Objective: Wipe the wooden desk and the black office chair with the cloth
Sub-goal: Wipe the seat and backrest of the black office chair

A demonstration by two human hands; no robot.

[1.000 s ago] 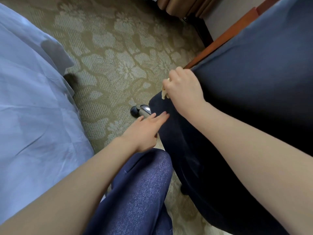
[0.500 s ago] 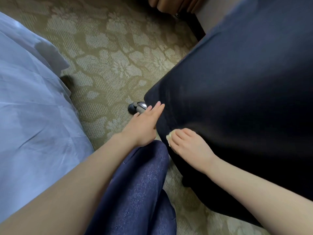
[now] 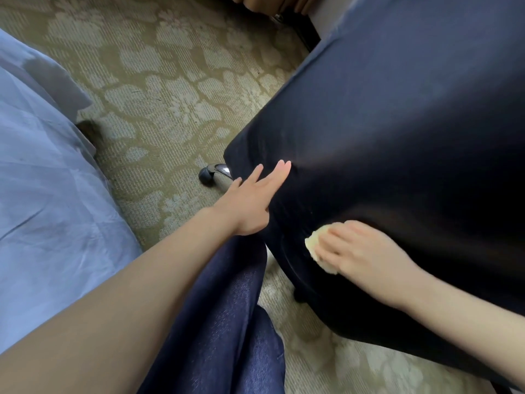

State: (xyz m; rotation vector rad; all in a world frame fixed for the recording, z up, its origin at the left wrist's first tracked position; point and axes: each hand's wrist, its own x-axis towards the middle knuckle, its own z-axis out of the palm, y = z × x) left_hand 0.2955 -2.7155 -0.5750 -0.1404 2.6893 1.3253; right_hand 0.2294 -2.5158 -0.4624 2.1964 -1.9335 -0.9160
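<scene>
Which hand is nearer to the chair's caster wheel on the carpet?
Left. The left hand rests on the chair just beside the caster; the right hand presses the cloth farther right and lower.

carpet (image 3: 170,89): olive, pale floral pattern | bed sheet (image 3: 42,194): pale blue, draped over carpet's left side | curtain (image 3: 261,0): tan folds, at carpet's far edge
</scene>
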